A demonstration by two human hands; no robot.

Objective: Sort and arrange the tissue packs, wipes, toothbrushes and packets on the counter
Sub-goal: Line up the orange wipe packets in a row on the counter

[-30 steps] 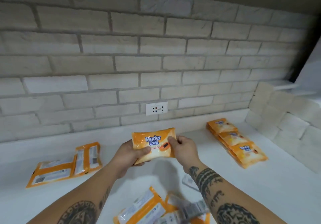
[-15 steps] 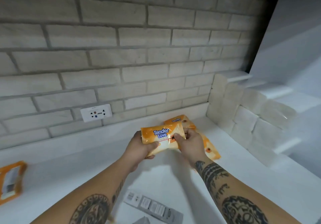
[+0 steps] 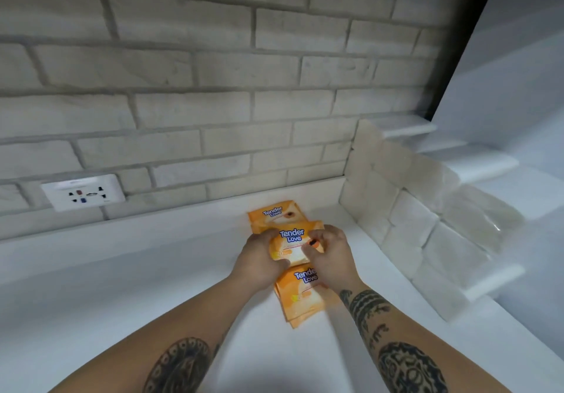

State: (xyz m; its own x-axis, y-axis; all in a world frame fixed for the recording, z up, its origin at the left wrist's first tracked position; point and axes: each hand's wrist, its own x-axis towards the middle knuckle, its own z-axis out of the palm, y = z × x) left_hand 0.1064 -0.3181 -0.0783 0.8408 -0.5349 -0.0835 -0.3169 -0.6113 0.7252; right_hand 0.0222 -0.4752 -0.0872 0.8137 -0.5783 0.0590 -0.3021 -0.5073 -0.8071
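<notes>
Three orange "Tender Love" wipes packs in a short overlapping row on the white bench [image 3: 122, 270], back right corner, running from the wall toward the person. Labels face up.

Far pack [image 3: 276, 214]: flat on the bench, top edge just beside the raised back ledge. Its near end is covered by the next one.

Middle pack [image 3: 291, 240]: lies over the far pack's lower part and over the top of the near pack [image 3: 305, 296]. Both hands on it. Left hand [image 3: 259, 258] grips the left edge, fingers curled over the wrapper. Right hand [image 3: 331, 255] pinches the right side, fingertips bent down onto the face of the pack by the dark flap mark. Whether the pack rests fully on the row or is held slightly above it, cannot tell.

Near pack: partly under the right wrist, tilted a little to the right. Edges of further orange wrapper show beneath its lower end; count unclear.

Surroundings: pale brick wall [image 3: 213, 72] behind; white wall socket [image 3: 83, 192] low on it, well left of the packs. Stone-tiled side wall [image 3: 412, 224] to the right, near the row but apart. Both forearms bare, tattooed.
</notes>
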